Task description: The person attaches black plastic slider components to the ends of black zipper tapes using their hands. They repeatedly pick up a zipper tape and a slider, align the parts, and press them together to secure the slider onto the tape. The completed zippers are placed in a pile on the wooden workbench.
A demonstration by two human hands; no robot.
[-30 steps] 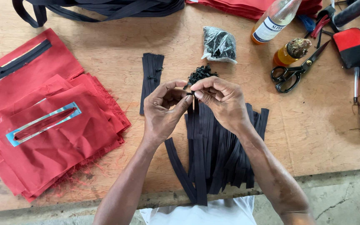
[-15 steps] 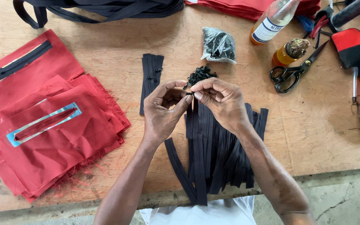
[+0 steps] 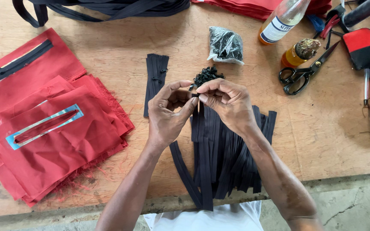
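My left hand (image 3: 168,113) and my right hand (image 3: 225,102) meet above the middle of the wooden table (image 3: 108,55). Together their fingertips pinch the top end of a black zipper strip (image 3: 198,124) that hangs down to the front edge. Under my hands lies a pile of several black zipper strips (image 3: 232,158). Just beyond my fingers sits a small heap of black zipper sliders (image 3: 206,75). Whether a slider is between my fingertips is hidden.
Finished black zippers (image 3: 156,81) lie left of the heap. Red fabric pieces (image 3: 52,137) with a blue-edged template fill the left. A plastic bag of sliders (image 3: 225,45), two bottles (image 3: 281,21), scissors (image 3: 298,75) and red-black tools (image 3: 365,47) stand at the back right.
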